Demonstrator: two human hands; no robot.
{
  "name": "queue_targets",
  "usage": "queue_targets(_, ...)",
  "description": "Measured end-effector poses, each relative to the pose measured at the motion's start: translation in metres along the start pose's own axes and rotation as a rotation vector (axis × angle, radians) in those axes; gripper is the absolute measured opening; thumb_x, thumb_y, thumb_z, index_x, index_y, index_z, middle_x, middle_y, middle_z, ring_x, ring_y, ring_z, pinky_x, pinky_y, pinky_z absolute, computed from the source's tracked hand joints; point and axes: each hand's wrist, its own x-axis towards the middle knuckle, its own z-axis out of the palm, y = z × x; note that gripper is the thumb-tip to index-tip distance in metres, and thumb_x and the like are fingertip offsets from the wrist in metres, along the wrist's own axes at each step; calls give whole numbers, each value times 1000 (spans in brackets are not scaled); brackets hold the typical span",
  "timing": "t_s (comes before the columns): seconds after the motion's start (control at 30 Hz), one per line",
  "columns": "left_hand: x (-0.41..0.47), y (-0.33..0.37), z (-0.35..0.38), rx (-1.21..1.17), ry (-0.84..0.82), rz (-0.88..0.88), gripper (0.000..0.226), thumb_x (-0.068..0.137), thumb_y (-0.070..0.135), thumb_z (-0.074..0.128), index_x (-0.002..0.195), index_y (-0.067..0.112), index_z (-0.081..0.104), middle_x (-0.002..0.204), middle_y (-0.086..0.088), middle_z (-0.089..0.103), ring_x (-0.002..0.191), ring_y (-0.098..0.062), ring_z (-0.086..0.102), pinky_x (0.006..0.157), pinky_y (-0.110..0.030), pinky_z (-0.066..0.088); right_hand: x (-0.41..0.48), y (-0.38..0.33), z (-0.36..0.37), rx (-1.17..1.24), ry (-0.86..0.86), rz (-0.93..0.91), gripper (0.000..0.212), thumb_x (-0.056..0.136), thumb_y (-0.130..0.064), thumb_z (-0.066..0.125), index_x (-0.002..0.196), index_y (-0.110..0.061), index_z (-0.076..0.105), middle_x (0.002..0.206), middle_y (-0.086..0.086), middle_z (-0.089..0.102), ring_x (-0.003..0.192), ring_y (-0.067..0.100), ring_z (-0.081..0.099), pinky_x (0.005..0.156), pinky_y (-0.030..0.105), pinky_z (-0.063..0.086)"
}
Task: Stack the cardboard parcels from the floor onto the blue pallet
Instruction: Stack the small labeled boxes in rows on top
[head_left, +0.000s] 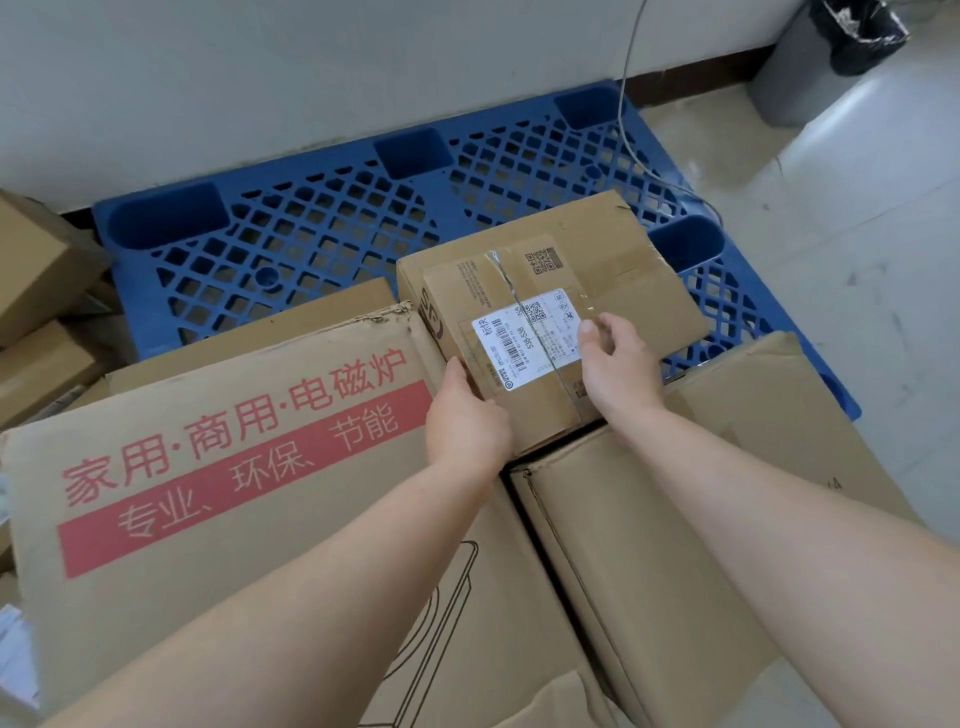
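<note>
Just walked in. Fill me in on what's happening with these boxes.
A person is handling a small labelled parcel with both bare hands: the left hand grips its near-left corner, the right hand its right side. It sits on a larger brown box that lies on the blue pallet. A big box with red print and another plain carton lie nearer the camera. Much of the pallet is bare.

Blue lattice pallet (322, 228), brown parcels, red-lettered carton (218, 467), white label (524, 332)
</note>
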Motion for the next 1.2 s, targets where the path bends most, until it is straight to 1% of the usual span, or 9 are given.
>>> queue_targets(0.17,4,-1,-5,93,-16,-13,40,79,1,44,110,24,54,113,0,62,98,-22,60,84,-40,55,-6,-2,1,-90,-1,-6,48,97,-46,33,139,-23,37,140,3,47,127,26,42,107,49,31)
queue_targets(0.27,-3,8,-19,102,-32,-43,31,81,0,43,95,27,49,125,-5,54,108,-28,56,89,-40,52,-12,-14,2,-147,39,11,50,98,-44,31,141,-19,35,141,7,44,129,28,39,107,47,30)
queue_targets(0.33,-3,13,-33,106,-27,-44,48,87,-1,41,126,25,49,139,-8,43,118,-28,50,90,-32,46,-18,-28,5,-167,97,-27,49,99,-42,31,141,-16,36,141,7,43,130,27,37,106,44,30)
queue_targets(0.4,-4,19,-53,87,20,-26,60,91,2,41,147,20,30,146,-6,37,123,-25,46,89,-28,42,-28,-46,11,-137,136,-89,47,99,-39,31,140,-16,38,141,6,43,130,25,37,105,43,29)
queue_targets(0.6,-10,39,-133,-86,149,25,55,99,14,42,150,26,24,150,1,34,73,-3,54,51,-16,40,-63,-118,44,-11,129,-214,44,100,-37,30,137,-18,42,142,2,42,131,21,36,106,39,30)
queue_targets(0.7,-14,40,-177,-149,226,47,51,101,18,41,149,26,27,146,2,40,63,0,46,47,-15,35,-87,-154,64,10,116,-283,42,100,-36,30,135,-18,44,139,1,45,129,19,37,104,35,29)
queue_targets(0.87,-24,29,-258,-229,362,100,44,101,24,40,144,25,34,136,3,48,102,-13,53,80,-27,43,-134,-209,110,78,50,-374,40,100,-36,31,134,-19,46,135,-1,48,125,16,42,103,32,32)
queue_targets(1.0,-27,4,-325,-289,476,93,40,101,30,35,140,23,41,120,7,51,108,-15,52,97,-38,46,-178,-247,158,124,-15,-455,41,100,-38,31,133,-20,47,135,-3,49,127,14,40,105,32,33)
queue_targets(1.2,-27,-53,-418,-324,620,47,39,100,30,37,137,21,45,117,5,52,114,-17,51,103,-41,44,-243,-286,241,127,-125,-524,41,100,-39,30,132,-20,48,133,-4,50,124,13,43,103,32,36)
